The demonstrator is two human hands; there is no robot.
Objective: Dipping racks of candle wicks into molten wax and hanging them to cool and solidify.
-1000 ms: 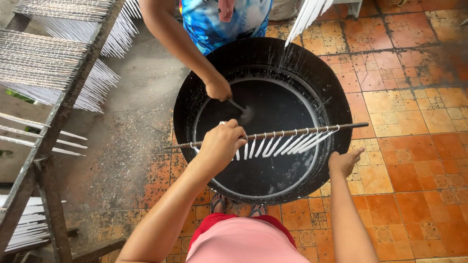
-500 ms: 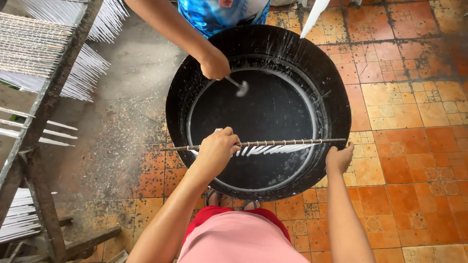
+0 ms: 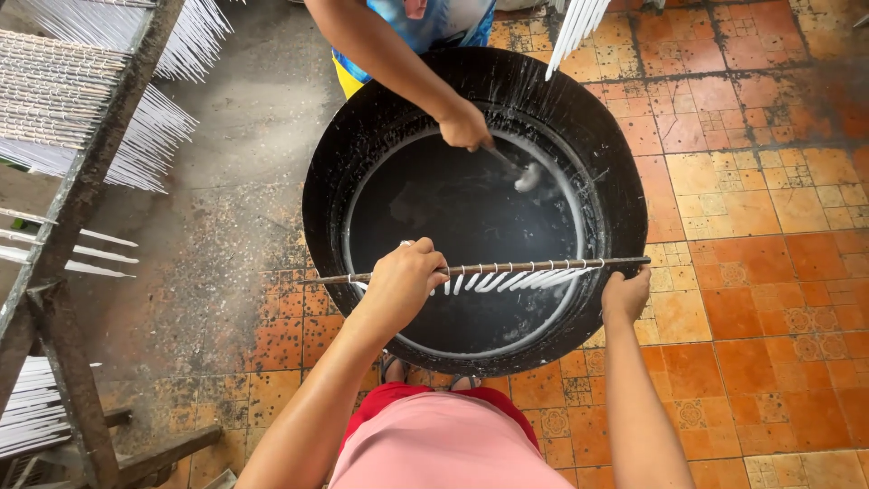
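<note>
A large black round pan (image 3: 625, 181) of dark liquid sits on the floor in front of me. Across its near side I hold a thin rod (image 3: 507, 266) with several white candles (image 3: 520, 279) hanging from it, low over the liquid. My left hand (image 3: 403, 281) grips the rod near its left end. My right hand (image 3: 626, 294) holds the right end at the pan's rim. Across the pan another person's hand (image 3: 464, 127) holds a ladle (image 3: 523, 174) in the liquid.
A wooden rack (image 3: 81, 190) at the left carries rods of white candles (image 3: 154, 136). More white candles (image 3: 575, 27) hang at the top edge. Orange floor tiles (image 3: 769, 272) lie to the right, grey concrete (image 3: 244, 181) to the left.
The rod came down over the pan, its candles now lower and flatter. My right hand closed on the rod's end. The other person's ladle swept from the left to the right.
</note>
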